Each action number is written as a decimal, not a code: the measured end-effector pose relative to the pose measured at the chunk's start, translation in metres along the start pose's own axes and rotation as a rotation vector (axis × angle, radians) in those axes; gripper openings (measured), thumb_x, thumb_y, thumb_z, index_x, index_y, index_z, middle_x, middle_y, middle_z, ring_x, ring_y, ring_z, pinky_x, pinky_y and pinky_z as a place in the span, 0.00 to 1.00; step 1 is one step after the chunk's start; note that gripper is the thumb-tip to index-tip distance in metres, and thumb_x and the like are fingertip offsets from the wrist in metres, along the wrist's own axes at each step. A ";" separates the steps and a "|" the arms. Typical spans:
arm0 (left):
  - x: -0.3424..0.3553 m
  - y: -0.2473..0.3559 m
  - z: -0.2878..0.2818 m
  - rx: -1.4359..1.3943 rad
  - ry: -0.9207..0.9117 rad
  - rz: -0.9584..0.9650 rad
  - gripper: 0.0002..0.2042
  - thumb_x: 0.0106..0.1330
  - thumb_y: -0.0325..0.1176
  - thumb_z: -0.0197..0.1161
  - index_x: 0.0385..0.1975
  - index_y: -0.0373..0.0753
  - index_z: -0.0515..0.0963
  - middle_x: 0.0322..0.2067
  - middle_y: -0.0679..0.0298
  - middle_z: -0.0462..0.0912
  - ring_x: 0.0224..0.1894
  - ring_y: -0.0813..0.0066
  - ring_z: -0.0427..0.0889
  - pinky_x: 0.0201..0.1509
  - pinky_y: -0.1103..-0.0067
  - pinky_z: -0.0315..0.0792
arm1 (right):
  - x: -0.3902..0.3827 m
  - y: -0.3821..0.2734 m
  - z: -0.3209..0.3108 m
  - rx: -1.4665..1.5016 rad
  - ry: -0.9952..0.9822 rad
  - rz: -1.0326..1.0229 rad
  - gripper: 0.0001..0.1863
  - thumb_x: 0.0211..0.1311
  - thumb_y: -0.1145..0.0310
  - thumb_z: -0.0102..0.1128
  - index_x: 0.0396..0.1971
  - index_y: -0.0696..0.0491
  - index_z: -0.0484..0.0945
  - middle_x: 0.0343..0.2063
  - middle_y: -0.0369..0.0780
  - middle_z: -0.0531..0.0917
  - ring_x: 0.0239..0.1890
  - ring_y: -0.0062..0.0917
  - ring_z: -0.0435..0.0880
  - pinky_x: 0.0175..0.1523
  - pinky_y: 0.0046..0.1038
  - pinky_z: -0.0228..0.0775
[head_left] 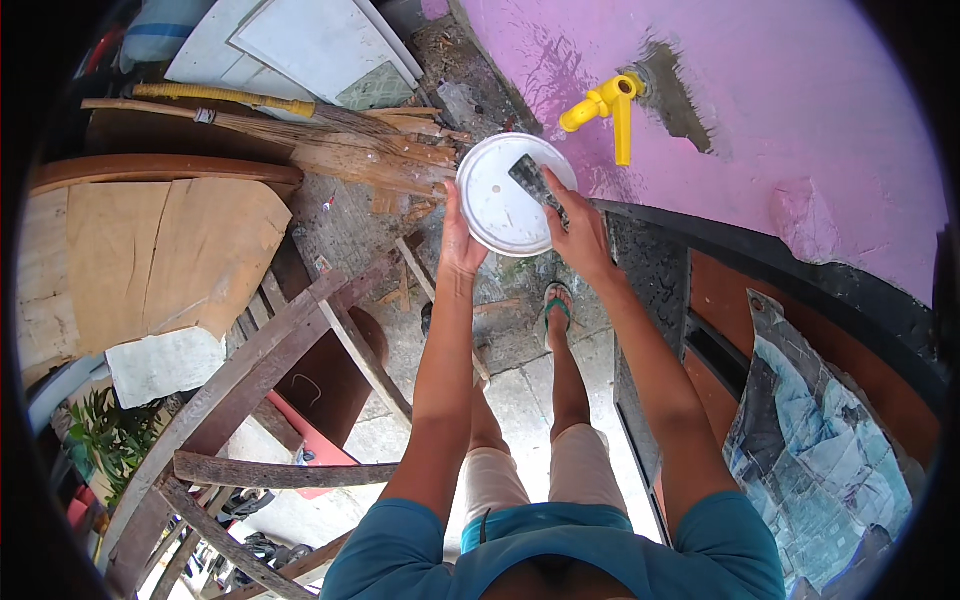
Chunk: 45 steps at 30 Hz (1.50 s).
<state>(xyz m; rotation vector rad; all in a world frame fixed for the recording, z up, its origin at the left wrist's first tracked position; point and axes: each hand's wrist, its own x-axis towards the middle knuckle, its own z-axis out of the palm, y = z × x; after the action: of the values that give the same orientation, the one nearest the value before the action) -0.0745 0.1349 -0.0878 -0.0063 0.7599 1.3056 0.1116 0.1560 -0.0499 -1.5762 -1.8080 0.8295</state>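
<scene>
A round white plastic lid (487,215), likely off a pail, is held out in front of me. My left hand (461,240) grips its left edge, thumb up along the rim and fingers hidden beneath. In my right hand (582,232) is a dark flat scraper (525,173), its broad blade over the lid's upper right face. The fingers wrap the scraper's mottled, stained handle. Whether the blade touches the lid I cannot tell. Just beyond, a yellow tap (604,105) sticks out of the pink wall (790,90).
On the left, a broom (330,130) lies across broken boards beside plywood (160,260). A wooden frame (240,375) stands near my left arm. White panels (310,50) lean at the back. A crumpled blue-grey tarp (810,450) hangs at the right. My sandalled foot (557,305) rests on concrete.
</scene>
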 end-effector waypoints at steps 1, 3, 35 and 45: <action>-0.002 0.003 -0.005 0.001 0.002 0.001 0.34 0.66 0.61 0.46 0.60 0.37 0.63 0.56 0.58 0.72 0.56 0.66 0.72 0.60 0.69 0.68 | -0.003 -0.004 0.001 0.008 -0.177 -0.027 0.31 0.57 0.76 0.55 0.62 0.45 0.64 0.39 0.50 0.77 0.41 0.46 0.77 0.44 0.36 0.70; -0.004 0.005 -0.001 -0.059 -0.038 0.005 0.34 0.66 0.61 0.46 0.60 0.37 0.63 0.56 0.57 0.72 0.57 0.66 0.72 0.60 0.69 0.67 | -0.002 -0.003 -0.004 0.007 -0.351 -0.052 0.30 0.57 0.78 0.55 0.62 0.48 0.64 0.46 0.53 0.77 0.47 0.48 0.78 0.49 0.34 0.71; 0.072 -0.043 0.011 -0.005 0.013 0.029 0.40 0.60 0.71 0.39 0.61 0.42 0.63 0.54 0.59 0.73 0.53 0.61 0.75 0.56 0.63 0.71 | 0.067 0.012 -0.021 0.687 -0.379 0.328 0.16 0.62 0.70 0.57 0.49 0.57 0.72 0.35 0.37 0.81 0.30 0.16 0.80 0.26 0.18 0.68; 0.081 -0.040 0.016 -0.013 -0.040 0.010 0.43 0.57 0.73 0.40 0.62 0.42 0.61 0.59 0.59 0.68 0.60 0.60 0.69 0.64 0.62 0.63 | 0.068 0.006 -0.028 -0.118 0.037 -0.080 0.21 0.58 0.74 0.55 0.53 0.59 0.69 0.43 0.52 0.77 0.43 0.44 0.78 0.48 0.36 0.70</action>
<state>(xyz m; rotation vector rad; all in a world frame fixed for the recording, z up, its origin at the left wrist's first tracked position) -0.0269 0.1993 -0.1333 0.0135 0.7179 1.3164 0.1288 0.2257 -0.0342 -1.5703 -1.9099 0.6637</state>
